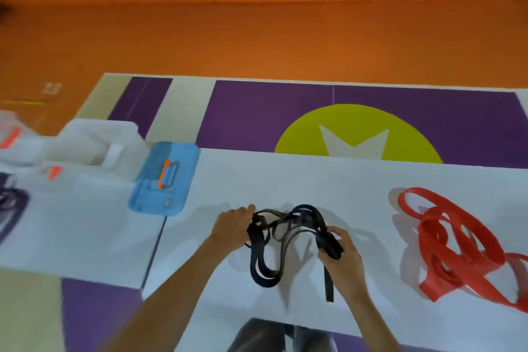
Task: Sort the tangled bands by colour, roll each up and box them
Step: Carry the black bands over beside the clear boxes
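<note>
A tangle of black bands (288,234) is held just above the white table (285,177) in the middle. My left hand (233,226) grips its left end, and my right hand (341,251) grips a bunched part at its right end, with one strand hanging down below it. A loose heap of red bands (454,246) lies on the table to the right, apart from both hands. A dark purple band (11,208) shows at the far left edge, blurred.
A blue lid (165,180) with an orange handle lies at the table's left. Translucent white boxes (94,146) stand behind it at the far left. The floor beyond is orange, with a purple and yellow-green mat.
</note>
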